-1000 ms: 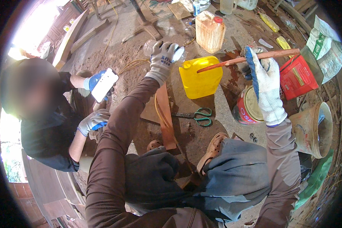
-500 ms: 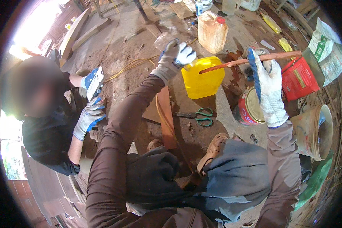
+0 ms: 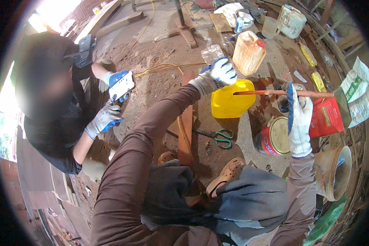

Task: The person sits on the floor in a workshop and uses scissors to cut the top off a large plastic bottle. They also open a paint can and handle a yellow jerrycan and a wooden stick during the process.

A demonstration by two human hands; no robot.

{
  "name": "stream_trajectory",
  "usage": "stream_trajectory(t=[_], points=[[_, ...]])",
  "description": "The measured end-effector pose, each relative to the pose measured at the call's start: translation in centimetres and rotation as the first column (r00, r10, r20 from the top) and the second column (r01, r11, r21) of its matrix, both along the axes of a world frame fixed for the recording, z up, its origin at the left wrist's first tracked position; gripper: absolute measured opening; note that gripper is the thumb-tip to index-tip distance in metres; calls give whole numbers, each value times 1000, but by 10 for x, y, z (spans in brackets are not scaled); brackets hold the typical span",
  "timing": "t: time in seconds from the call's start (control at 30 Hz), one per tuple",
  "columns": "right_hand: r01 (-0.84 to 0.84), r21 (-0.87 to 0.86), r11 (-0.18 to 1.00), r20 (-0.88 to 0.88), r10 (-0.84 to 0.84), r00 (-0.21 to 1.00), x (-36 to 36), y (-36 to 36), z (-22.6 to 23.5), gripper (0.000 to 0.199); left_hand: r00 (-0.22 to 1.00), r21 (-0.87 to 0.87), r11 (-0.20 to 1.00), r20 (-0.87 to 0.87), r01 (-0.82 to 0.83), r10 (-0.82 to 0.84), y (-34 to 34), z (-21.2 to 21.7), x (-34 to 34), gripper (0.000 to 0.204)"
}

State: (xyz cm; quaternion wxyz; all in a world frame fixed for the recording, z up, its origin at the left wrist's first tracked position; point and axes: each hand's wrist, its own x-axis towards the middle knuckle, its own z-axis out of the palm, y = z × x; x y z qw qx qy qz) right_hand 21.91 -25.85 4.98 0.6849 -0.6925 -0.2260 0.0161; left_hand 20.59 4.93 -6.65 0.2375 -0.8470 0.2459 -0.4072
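My right hand (image 3: 299,123), in a white glove with blue palm, holds a reddish-brown wooden stick (image 3: 270,93) roughly level between its fingers. The stick's left end lies over the yellow plastic container (image 3: 229,107); whether it enters an opening cannot be made out. My left hand (image 3: 220,74), gloved alike, is closed at the container's upper left edge, and what it grips is hidden. Below the container lie green-handled scissors (image 3: 223,138). Beside my right hand stands a red paint can (image 3: 278,137) with its lid on.
At left a co-worker in gloves holds a white phone-like object (image 3: 122,86). A stained jerrycan (image 3: 249,53) with red cap stands beyond the yellow container. On the right are a red packet (image 3: 327,117), a white sack (image 3: 361,90) and a dirty bucket (image 3: 330,174). A yellow cord (image 3: 162,67) crosses the ground.
My left hand has shifted right over the yellow container. The stick is now closer to level, its left end still at the container. The view has shifted, moving the scene downward.
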Motion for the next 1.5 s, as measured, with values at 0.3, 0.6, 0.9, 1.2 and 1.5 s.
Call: stream_trajectory(t=[0.3, 0.6, 0.9, 1.2, 1.5], points=[[-111, 48, 993, -43, 113, 993, 39, -28, -50, 26, 991, -88, 989, -49, 117, -122, 7, -17, 5, 14], [-167, -19, 986, -111, 164, 980, 33, -16, -33, 17, 999, -186, 982, 35, -10, 17, -2, -62, 29, 9], [-31, -198, 980, -52, 21, 998, 49, -12, -31, 36, 980, 86, 995, 194, -47, 29, -21, -45, 26, 8], [-130, -29, 991, 35, 131, 991, -10, 0, -13, 22, 998, -66, 996, -14, 58, -59, -8, -64, 24, 14], [-25, -57, 998, 95, 31, 995, 2, -33, -5, 16, 986, -80, 996, -163, -46, 32, -20, -43, 23, 10]])
